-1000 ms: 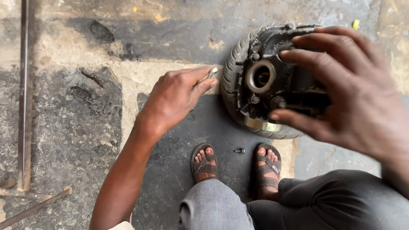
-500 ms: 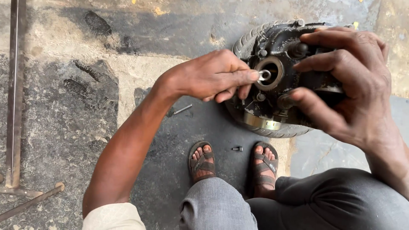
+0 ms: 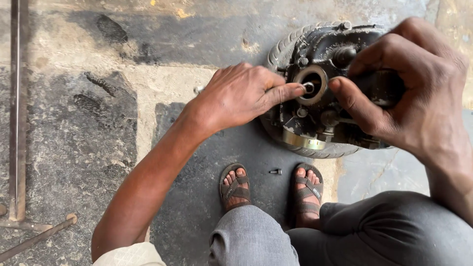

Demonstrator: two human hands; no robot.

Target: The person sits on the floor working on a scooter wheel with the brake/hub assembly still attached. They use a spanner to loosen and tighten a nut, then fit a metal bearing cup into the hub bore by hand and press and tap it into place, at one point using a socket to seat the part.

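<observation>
The floor [image 3: 98, 128] is rough, stained concrete, with pale worn patches beside darker, oily ones. On a dark patch near the top right rests a greasy black motor housing [image 3: 320, 118] with a ribbed metal rim. A small dark bolt [image 3: 276, 172] lies loose between two sandalled feet [image 3: 235, 187], which stand flat on the floor just below the housing. Along the left edge lies a long rusty metal bar [image 3: 18, 108]; a thinner rod [image 3: 37, 239], perhaps joined to it, slants off at the bottom corner.
</observation>
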